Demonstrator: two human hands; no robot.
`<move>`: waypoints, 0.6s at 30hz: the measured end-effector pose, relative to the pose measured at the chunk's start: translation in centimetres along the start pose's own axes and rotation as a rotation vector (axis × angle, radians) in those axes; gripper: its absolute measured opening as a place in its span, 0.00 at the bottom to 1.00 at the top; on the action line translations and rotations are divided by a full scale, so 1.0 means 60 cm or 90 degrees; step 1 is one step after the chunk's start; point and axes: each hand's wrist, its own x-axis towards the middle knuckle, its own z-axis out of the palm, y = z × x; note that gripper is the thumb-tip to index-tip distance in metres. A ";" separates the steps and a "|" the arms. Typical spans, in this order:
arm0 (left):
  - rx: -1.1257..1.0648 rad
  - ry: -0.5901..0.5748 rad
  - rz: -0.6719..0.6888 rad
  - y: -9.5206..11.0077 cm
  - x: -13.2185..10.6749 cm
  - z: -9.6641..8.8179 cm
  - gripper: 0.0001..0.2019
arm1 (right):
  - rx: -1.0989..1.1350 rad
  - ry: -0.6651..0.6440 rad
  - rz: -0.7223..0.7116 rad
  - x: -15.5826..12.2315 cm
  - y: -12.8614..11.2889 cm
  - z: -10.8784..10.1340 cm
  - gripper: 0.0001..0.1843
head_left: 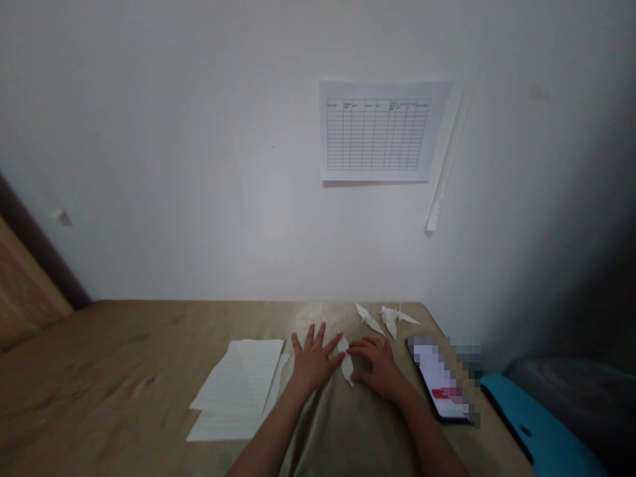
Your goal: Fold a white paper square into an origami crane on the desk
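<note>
Between my two hands lies a narrow, pointed piece of folded white paper (346, 372) on the brown cloth-covered surface. My left hand (314, 361) rests on the cloth with its fingers spread, and its thumb and index fingertip touch the paper's left side. My right hand (377, 371) is curled, its thumb and index finger gripping the paper's right side. Just behind the hands are a slim folded paper shape (370, 320) and a paper bird (390, 318) with pointed wings.
Several lined white sheets (243, 377) lie left of my left hand. A phone (437, 381) with a lit, partly blurred screen lies to the right. Beyond the surface's right edge is a turquoise object (541, 424). A printed table sheet (377, 132) hangs on the wall (199, 165).
</note>
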 end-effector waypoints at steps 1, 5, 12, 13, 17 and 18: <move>0.002 0.004 0.002 0.000 0.000 0.001 0.27 | 0.004 0.004 -0.008 0.001 0.002 0.001 0.23; -0.002 0.003 0.018 -0.002 -0.002 -0.001 0.27 | 0.009 0.054 -0.028 0.005 0.006 0.008 0.20; -0.033 -0.012 0.037 -0.001 -0.011 -0.016 0.26 | -0.022 0.107 -0.082 0.011 0.003 0.014 0.17; -0.038 -0.015 0.032 0.001 -0.012 -0.018 0.26 | -0.026 0.106 -0.090 0.012 0.003 0.014 0.17; -0.068 -0.011 0.016 0.010 -0.011 -0.027 0.22 | -0.041 0.103 -0.122 0.011 0.003 0.014 0.16; -0.076 -0.003 0.014 0.011 -0.011 -0.030 0.20 | -0.044 0.103 -0.131 0.011 0.001 0.013 0.15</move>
